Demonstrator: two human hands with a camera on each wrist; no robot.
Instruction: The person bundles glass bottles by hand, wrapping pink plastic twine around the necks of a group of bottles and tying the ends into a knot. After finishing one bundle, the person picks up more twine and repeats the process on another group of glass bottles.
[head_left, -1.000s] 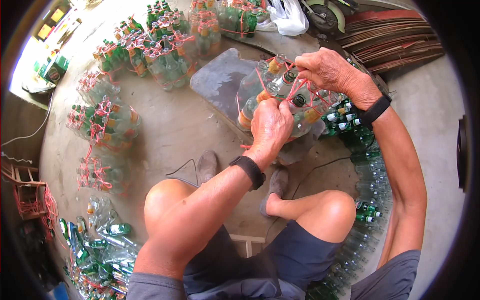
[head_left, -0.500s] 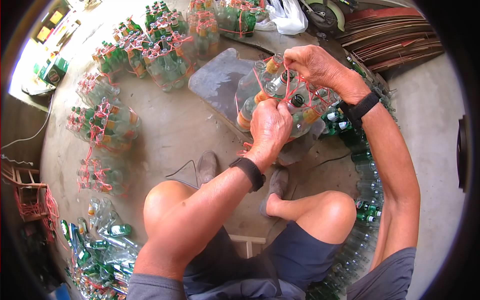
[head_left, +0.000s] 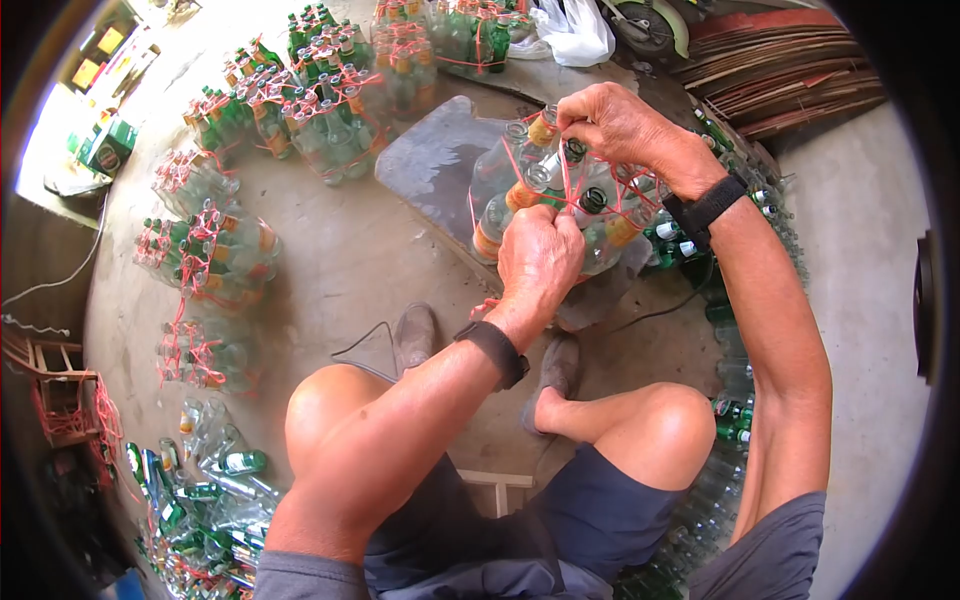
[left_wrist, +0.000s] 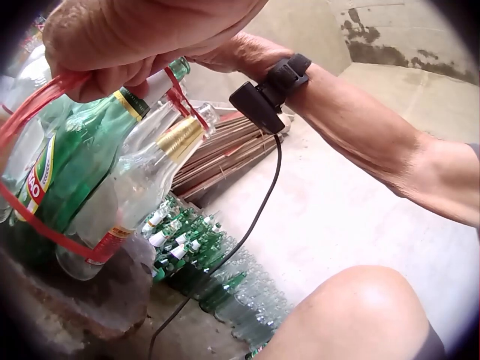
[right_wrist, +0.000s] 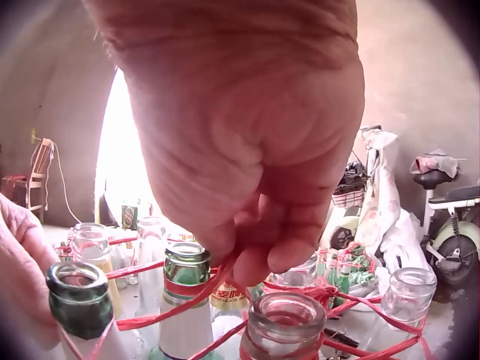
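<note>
From the head view, my left hand (head_left: 540,262) is clenched over the near side of the bundle of bottles (head_left: 497,205), fingers curled round the red string (head_left: 566,182); my right hand (head_left: 615,125) sits over the far necks, pinching the same string above them; the bundle stands upright on a grey slab (head_left: 430,160) in front of my feet; tied bundles (head_left: 215,250) lie in an arc on the floor to my left; a heap of loose bottles (head_left: 200,490) lies near my left hip.

From the left wrist, my left hand (left_wrist: 135,45) fills the top, fingers folded tight on the red string (left_wrist: 182,99), which runs down round a green bottle (left_wrist: 67,172) and a clear bottle (left_wrist: 139,199) leaning side by side; my right forearm crosses behind, a black strap (left_wrist: 262,101) at its wrist.

From the right wrist, my right hand (right_wrist: 247,150) hangs just above the necks, fingertips pinching the red string (right_wrist: 187,300); the string loops round a green-rimmed neck (right_wrist: 185,271) and a clear neck (right_wrist: 285,324); my left hand (right_wrist: 19,247) shows at the left edge, just beside a dark green neck (right_wrist: 75,292).
</note>
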